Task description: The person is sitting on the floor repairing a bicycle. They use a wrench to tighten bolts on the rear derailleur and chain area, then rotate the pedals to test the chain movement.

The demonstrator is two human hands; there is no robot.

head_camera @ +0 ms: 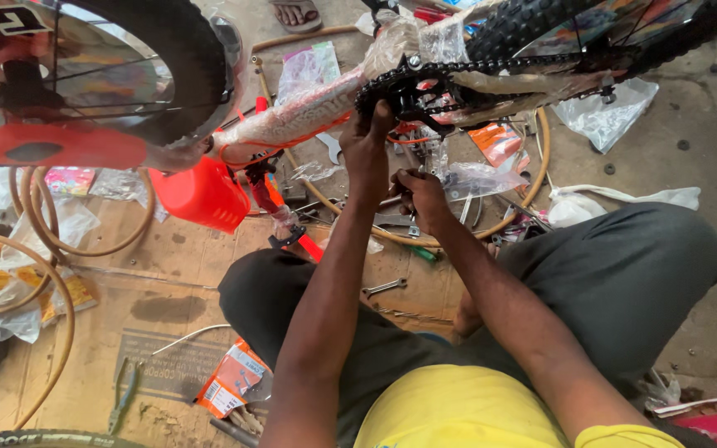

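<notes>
A bicycle wrapped in clear plastic lies in front of me with its black chainring (392,87) and chain (491,65) facing me. My left hand (367,141) reaches up and grips the crank at the chainring's lower edge. My right hand (419,195) is just below it, its fingers closed on a small metal part that I cannot make out. The plastic-wrapped frame tube (292,123) runs left toward the spoked wheel (126,66). The knobby rear tyre (541,25) is at the top right.
An orange plastic container (201,195) sits left of my arms. On the cardboard floor lie a spanner (383,288), green-handled pliers (126,390), an orange packet (234,377) and tan hose loops (51,249). Plastic bags (607,116) lie at the right. Another person's sandalled foot (296,12) is at the top.
</notes>
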